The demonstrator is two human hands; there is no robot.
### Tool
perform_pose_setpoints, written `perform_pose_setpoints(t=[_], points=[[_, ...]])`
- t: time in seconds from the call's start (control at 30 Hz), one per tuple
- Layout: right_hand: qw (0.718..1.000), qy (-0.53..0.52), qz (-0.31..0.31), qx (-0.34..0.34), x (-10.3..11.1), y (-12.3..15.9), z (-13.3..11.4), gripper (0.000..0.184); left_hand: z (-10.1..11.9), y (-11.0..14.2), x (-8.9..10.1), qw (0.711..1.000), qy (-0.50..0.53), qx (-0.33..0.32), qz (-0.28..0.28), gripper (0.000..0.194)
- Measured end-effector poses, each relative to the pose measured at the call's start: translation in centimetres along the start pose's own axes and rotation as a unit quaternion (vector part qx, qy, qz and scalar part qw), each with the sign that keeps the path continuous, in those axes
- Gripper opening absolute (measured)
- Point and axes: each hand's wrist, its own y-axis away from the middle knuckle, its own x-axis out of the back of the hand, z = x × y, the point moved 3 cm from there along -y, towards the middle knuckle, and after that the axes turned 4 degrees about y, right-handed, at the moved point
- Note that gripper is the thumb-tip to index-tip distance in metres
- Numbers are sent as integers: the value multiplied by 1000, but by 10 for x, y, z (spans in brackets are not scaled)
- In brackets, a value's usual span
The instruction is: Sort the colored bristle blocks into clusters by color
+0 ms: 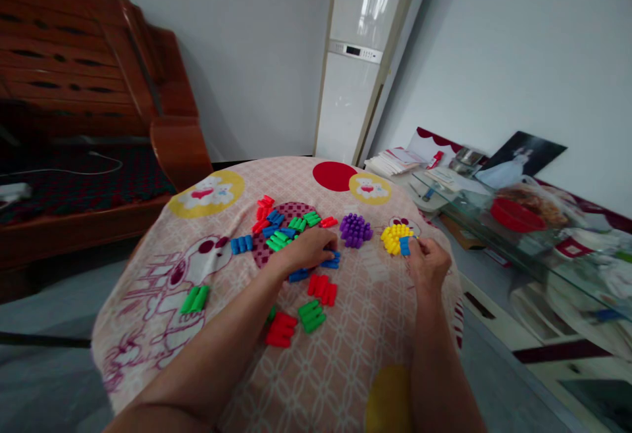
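My right hand [430, 263] pinches a small blue plastic building block [405, 246] between thumb and fingers. That block is at the near right edge of a cluster of yellow blocks [394, 238]. My left hand [316, 247] is lowered to the table with its fingers curled onto another blue block [332, 261]; the fingertips are partly hidden. Under and beside this wrist lie a blue block [299, 276] and several green blocks [279, 241]. A cluster of purple blocks [355, 230] stands between my hands. Nearer me are red blocks [322, 289] and a green block [311, 316].
The round table has a patterned cloth [365, 328]. More blocks lie left, among them a lone green one [195, 299]. A glass-topped cabinet [494, 222] with a red bowl [516, 214] stands right, a wooden bench [178, 137] left, a white air conditioner [350, 91] behind.
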Motion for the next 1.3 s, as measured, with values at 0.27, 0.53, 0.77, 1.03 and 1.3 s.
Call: perform_pose_setpoints(t=[0.27, 0.53, 0.77, 1.03, 1.3], points=[[927, 344, -104, -107, 26, 11, 25, 28, 6, -6, 2, 992, 121, -23, 38, 16], [981, 189, 31, -26, 21, 19, 3, 31, 10, -9, -5, 984, 159, -26, 75, 13], [970, -108, -181, 118, -24, 65, -69, 37, 12, -11, -12, 981, 177, -24, 75, 8], [955, -171, -234, 63, -33, 68, -61, 28, 15, -13, -20, 983, 171, -37, 53, 10], [995, 7, 88, -34, 26, 31, -1, 35, 12, -11, -12, 989, 134, -25, 54, 19]])
